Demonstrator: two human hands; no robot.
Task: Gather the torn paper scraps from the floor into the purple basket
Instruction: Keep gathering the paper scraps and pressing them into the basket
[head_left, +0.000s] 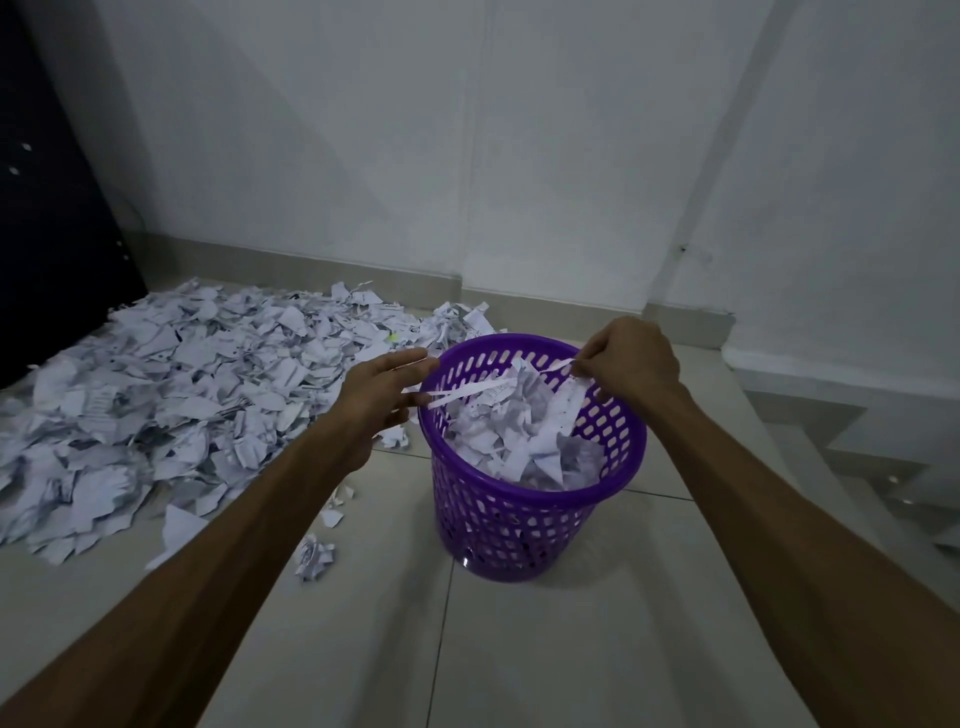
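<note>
My left hand (382, 387) hangs open-fingered; my right hand (626, 358) pinches a paper strip (470, 391) above the purple basket (530, 512); I'd release inside the rim.

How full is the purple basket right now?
Nearly full: the paper scraps in the purple basket reach close to its rim, some poking above. A large pile on the floor remains.

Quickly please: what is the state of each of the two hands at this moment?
Left hand: open, fingers straight, touching the end of a paper strip over the purple basket.
Right hand: closed, pinching the strip's other end.
</note>
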